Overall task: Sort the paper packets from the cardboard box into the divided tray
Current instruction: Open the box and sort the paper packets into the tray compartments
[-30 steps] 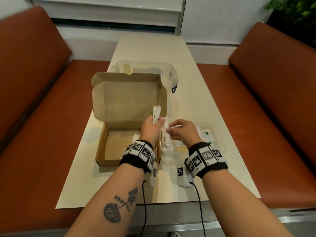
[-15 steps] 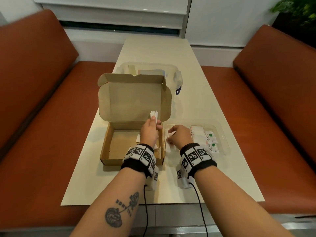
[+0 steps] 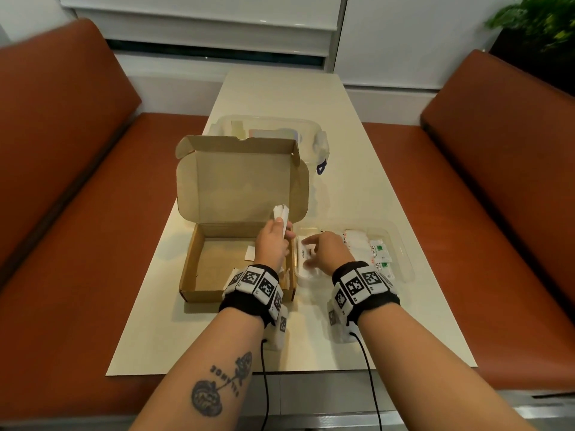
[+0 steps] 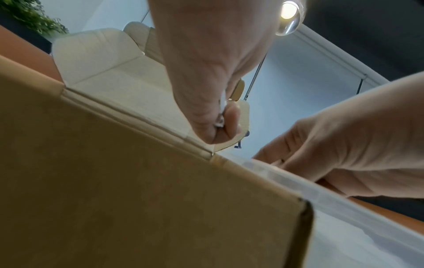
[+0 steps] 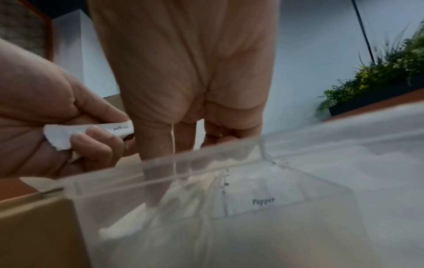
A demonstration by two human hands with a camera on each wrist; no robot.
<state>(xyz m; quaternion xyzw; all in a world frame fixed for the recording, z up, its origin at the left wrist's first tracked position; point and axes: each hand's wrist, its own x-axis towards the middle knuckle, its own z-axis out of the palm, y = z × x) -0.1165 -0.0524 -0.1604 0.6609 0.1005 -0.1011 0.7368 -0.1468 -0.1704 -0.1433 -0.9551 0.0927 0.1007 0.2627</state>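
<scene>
Above the cardboard box's [image 3: 214, 265] right wall, the left hand [image 3: 272, 244] is gripping white paper packets [image 3: 280, 214] — long axis near upright, ends pointing up. The right hand [image 3: 326, 253] is reaching into the divided tray's [image 3: 401, 244] left compartment — fingers extended downward, holding nothing visible.

The right hand [image 3: 323, 253] hid part of the clear plastic divided tray [image 3: 401, 244]; the white paper packets' [image 3: 357, 247] print was illegible.
</scene>
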